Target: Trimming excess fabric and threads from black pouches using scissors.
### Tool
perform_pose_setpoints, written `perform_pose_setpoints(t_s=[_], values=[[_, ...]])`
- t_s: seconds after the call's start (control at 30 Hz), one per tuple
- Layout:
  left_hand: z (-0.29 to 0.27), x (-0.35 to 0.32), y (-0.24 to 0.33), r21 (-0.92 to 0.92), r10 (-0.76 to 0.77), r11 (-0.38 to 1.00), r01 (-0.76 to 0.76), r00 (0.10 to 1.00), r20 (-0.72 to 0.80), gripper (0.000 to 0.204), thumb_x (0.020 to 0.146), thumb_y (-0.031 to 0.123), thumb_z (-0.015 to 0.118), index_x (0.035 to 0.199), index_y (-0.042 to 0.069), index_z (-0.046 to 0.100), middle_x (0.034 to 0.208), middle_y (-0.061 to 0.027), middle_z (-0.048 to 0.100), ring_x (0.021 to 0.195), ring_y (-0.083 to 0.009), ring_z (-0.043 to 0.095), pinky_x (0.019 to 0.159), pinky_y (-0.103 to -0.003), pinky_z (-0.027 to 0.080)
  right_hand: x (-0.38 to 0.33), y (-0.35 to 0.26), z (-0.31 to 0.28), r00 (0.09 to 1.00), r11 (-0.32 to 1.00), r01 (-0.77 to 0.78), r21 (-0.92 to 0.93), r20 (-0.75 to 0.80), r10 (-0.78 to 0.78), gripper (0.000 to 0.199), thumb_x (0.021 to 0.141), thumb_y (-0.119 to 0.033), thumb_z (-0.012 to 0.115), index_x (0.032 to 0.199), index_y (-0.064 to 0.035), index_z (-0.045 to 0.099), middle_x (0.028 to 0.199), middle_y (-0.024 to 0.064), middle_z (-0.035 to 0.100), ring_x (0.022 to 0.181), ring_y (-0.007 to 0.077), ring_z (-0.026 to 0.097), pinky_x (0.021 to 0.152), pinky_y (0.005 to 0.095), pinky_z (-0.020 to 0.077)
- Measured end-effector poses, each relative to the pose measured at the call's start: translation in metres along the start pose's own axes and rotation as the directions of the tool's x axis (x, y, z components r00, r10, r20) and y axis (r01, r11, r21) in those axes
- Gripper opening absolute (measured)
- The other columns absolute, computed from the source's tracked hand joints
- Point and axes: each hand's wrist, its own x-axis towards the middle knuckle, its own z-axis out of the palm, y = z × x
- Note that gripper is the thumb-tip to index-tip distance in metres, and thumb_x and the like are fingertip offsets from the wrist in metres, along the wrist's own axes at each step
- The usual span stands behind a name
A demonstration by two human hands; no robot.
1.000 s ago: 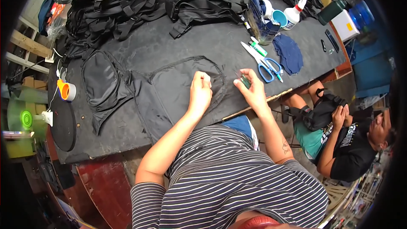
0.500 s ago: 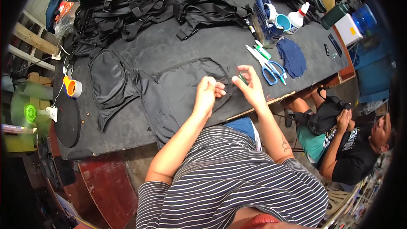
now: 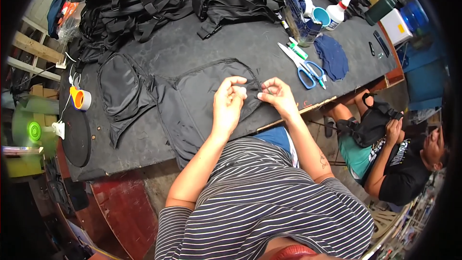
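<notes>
A black fabric bag piece (image 3: 192,101) lies spread on the table, a seam or zipper running along its curved edge. Over its right part is my left hand (image 3: 228,103), fingers curled and the thumb pressed to the fingertips. My right hand (image 3: 279,99) is close beside it at the bag's right edge, thumb and fingers pinched together. Whatever either pinch holds is too small to make out. To the left, joined to the same piece, is a rounded black panel (image 3: 120,86).
Blue-handled scissors (image 3: 301,66), a navy cloth (image 3: 331,58) and a clear container (image 3: 301,21) of supplies stand to the right. Black bags (image 3: 139,17) are heaped at the back. An orange tape dispenser (image 3: 81,98) sits left. Another person (image 3: 394,163) sits at right holding a black bag.
My right hand has turned, its raised fingers curling down into a pinch; the green item glimpsed in it no longer shows. My left fingers have shifted slightly, and the hands remain close together.
</notes>
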Motion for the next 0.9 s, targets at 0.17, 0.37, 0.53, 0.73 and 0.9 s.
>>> perform_pose_setpoints(t_s=[0.17, 0.37, 0.53, 0.73, 0.9], values=[[-0.007, 0.007, 0.023, -0.278, -0.013, 0.960, 0.031, 0.998, 0.069, 0.020, 0.091, 0.009, 0.055, 0.109, 0.002, 0.050, 0.074, -0.0021, 0.053, 0.059, -0.0091, 0.048, 0.057, -0.022, 0.041, 0.030, 0.009, -0.003, 0.919, 0.950, 0.295, -0.102, -0.240, -0.311, 0.028, 0.072, 0.000, 0.071, 0.096, -0.0019, 0.055, 0.083, 0.0025, 0.061, 0.074, 0.0079, 0.054, 0.069, 0.0227, 0.0458], [-0.016, 0.006, 0.027, -0.311, -0.034, 0.949, 0.040, 0.999, 0.023, 0.015, 0.092, 0.009, 0.053, 0.106, 0.004, 0.052, 0.075, -0.0009, 0.053, 0.063, -0.0092, 0.049, 0.060, -0.023, 0.041, 0.014, -0.021, -0.006, 0.907, 0.876, 0.328, -0.354, -0.139, -0.397, 0.042, 0.076, -0.014, 0.072, 0.111, -0.0001, 0.051, 0.097, 0.0077, 0.059, 0.087, 0.0120, 0.054, 0.080, 0.0260, 0.0442], [-0.001, 0.001, 0.035, 0.723, 0.197, 0.638, -0.264, 0.964, 0.179, 0.039, 0.076, 0.027, 0.073, 0.097, 0.000, 0.055, 0.079, -0.0073, 0.048, 0.068, -0.0195, 0.050, 0.066, -0.029, 0.043, 0.004, 0.001, -0.009, 0.985, 0.986, 0.168, 0.011, -0.042, -0.167, 0.042, 0.076, 0.000, 0.068, 0.113, -0.0026, 0.049, 0.083, 0.0010, 0.056, 0.077, 0.0092, 0.054, 0.077, 0.0225, 0.0454], [-0.019, 0.012, 0.009, 0.808, 0.192, 0.465, -0.363, 0.932, 0.308, 0.024, 0.073, 0.009, 0.068, 0.092, -0.002, 0.059, 0.082, -0.0181, 0.058, 0.081, -0.0373, 0.059, 0.072, -0.041, 0.048, 0.007, -0.041, 0.009, 0.964, 0.958, 0.265, 0.112, -0.001, -0.267, 0.036, 0.082, -0.010, 0.065, 0.113, -0.0046, 0.048, 0.085, 0.0031, 0.063, 0.066, 0.0031, 0.050, 0.054, 0.0151, 0.0330], [-0.023, 0.048, 0.095, 0.353, -0.002, 0.930, -0.105, 0.957, 0.291, 0.009, 0.079, 0.004, 0.069, 0.086, -0.001, 0.065, 0.075, 0.0022, 0.062, 0.068, -0.0030, 0.054, 0.062, -0.018, 0.043, 0.007, -0.119, 0.020, 0.874, 0.872, 0.479, 0.105, -0.155, -0.461, 0.032, 0.083, -0.005, 0.065, 0.111, -0.0026, 0.050, 0.093, -0.0005, 0.052, 0.085, 0.0061, 0.050, 0.077, 0.0202, 0.0430]])
